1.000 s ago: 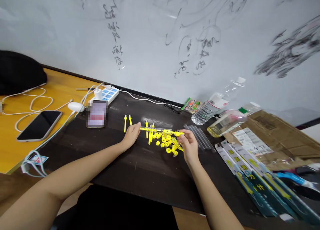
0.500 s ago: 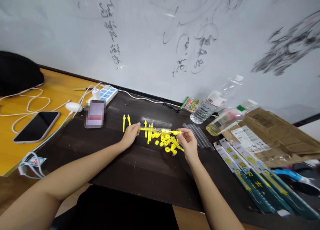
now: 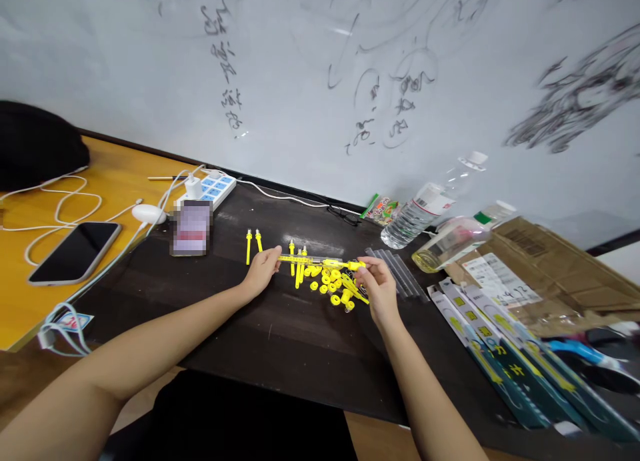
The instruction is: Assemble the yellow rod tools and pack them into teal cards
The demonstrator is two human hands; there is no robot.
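Both hands hold a tubular spring scale (image 3: 313,261) level above the dark table, a clear tube with yellow graduated parts inside. My left hand (image 3: 263,271) is closed round its left end, thumb and fingers together. At the other end, my right hand (image 3: 379,284) pinches the yellow end piece. Below and behind the tube lies a pile of small yellow caps and rings (image 3: 333,284) with thin metal springs among them. Several yellow rods with metal tips (image 3: 293,257) lie near my left hand. Clear plastic tubes (image 3: 399,274) rest beyond my right hand.
A phone (image 3: 191,227) and a power strip (image 3: 215,189) are at the back left; another phone (image 3: 75,253) lies on the yellow table. Bottles (image 3: 420,207), a cardboard box (image 3: 555,267) and packaged spring scales (image 3: 505,354) stand or lie on the right. A whiteboard (image 3: 300,114) rises behind.
The right hand's fingers have shifted slightly on the yellow end piece. Otherwise the hands and the spring scale hold nearly the same position; the view has moved very slightly.
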